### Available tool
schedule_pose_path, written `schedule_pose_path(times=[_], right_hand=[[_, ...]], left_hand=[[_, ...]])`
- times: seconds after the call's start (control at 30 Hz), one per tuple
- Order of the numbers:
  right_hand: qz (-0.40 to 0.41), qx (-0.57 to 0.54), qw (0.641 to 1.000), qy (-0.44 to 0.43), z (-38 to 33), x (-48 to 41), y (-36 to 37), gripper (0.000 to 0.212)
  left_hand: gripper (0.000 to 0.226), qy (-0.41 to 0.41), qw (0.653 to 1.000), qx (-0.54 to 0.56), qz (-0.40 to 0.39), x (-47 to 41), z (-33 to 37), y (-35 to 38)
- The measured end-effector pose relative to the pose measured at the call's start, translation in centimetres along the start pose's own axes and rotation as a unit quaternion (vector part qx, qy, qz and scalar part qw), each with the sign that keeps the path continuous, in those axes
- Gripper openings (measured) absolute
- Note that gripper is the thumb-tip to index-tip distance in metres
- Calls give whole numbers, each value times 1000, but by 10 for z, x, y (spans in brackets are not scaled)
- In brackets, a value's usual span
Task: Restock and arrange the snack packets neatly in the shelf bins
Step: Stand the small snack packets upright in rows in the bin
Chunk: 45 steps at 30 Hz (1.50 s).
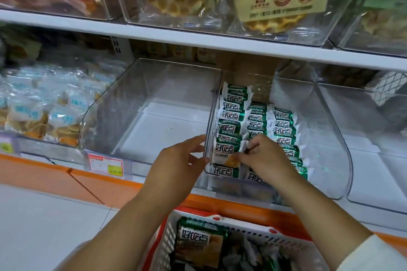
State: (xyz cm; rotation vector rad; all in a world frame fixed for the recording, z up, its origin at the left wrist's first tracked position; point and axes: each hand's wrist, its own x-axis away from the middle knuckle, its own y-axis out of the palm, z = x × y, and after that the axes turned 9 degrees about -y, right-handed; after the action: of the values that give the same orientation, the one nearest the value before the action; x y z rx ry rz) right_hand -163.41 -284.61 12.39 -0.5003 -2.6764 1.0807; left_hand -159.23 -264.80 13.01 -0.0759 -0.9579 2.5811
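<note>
Two hands are at the middle shelf, and one clear bin there holds the green packets. They lie in three columns running front to back, overlapping like tiles; I can't count each one, but the left column shows about eight. The left hand has its fingers nearly straight and a little spread, the tips touching the outside of the bin's left wall near the front corner, holding nothing. The right hand is inside the bin, its fingers curled tight, pinching the crimped end of one packet that sits near the front of the left column. Below the arms stands one white mesh basket with an orange rim, holding one larger green bag and a heap of loose packets. Further left on the same shelf, another bin is filled with blue-and-white packs.
</note>
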Motion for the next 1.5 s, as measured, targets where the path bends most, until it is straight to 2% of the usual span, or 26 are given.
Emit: schedule_pose_path(times=[0.1, 0.2, 0.27, 0.37, 0.43, 0.5, 0.6, 0.7, 0.8, 0.87, 0.97, 1.07, 1.17, 1.23, 1.33, 1.43, 1.5], right_hand=[[-8, 12, 1000, 7, 1, 1, 0, 43], [45, -4, 998, -34, -3, 12, -11, 48], [103, -40, 989, -97, -6, 27, -25, 41], [165, -119, 959, -199, -9, 69, -46, 23], [169, -141, 949, -224, 3, 103, -46, 22], [107, -128, 965, -201, 32, 130, -34, 15], [-73, -64, 992, -78, 103, 162, 1, 9], [-211, -27, 976, 35, 181, 194, 40, 22], [-300, 40, 948, 95, 237, 223, 70, 35], [-337, 127, 927, 106, 259, 233, 86, 39], [-378, 253, 887, 76, 266, 239, 100, 70], [-381, 300, 873, 54, 261, 235, 109, 69], [-392, 312, 864, 43, 253, 232, 110, 61], [-385, 279, 879, 48, 249, 232, 111, 59], [-362, 218, 904, 67, 247, 236, 112, 61], [-385, 211, 895, 75, 239, 238, 114, 76], [-379, 219, 895, 83, 237, 238, 115, 74]], left_hand=[[46, 3, 1000, -3, 0, -2, -4, 0], [45, 12, 1000, 6, 9, 0, -5, 0], [41, 31, 998, 17, 52, 11, -4, -1], [35, 109, 984, 27, 136, 40, -3, 3], [29, 127, 986, 25, 106, 62, -10, 18], [27, 112, 994, -7, 15, 81, -27, 45], [33, 29, 987, -65, -141, 103, -68, 100], [40, -64, 956, -85, -275, 123, -109, 152], [47, -86, 924, -107, -357, 143, -141, 190], [60, -45, 913, -194, -355, 150, -162, 206], [80, -13, 877, -305, -371, 153, -188, 217], [87, -3, 860, -340, -380, 147, -206, 222], [90, -13, 863, -335, -379, 140, -210, 226], [81, -15, 870, -323, -372, 137, -209, 226], [66, -69, 910, -239, -332, 135, -207, 220], [56, -109, 934, -157, -301, 141, -193, 209], [52, -122, 941, -130, -289, 144, -182, 204]])
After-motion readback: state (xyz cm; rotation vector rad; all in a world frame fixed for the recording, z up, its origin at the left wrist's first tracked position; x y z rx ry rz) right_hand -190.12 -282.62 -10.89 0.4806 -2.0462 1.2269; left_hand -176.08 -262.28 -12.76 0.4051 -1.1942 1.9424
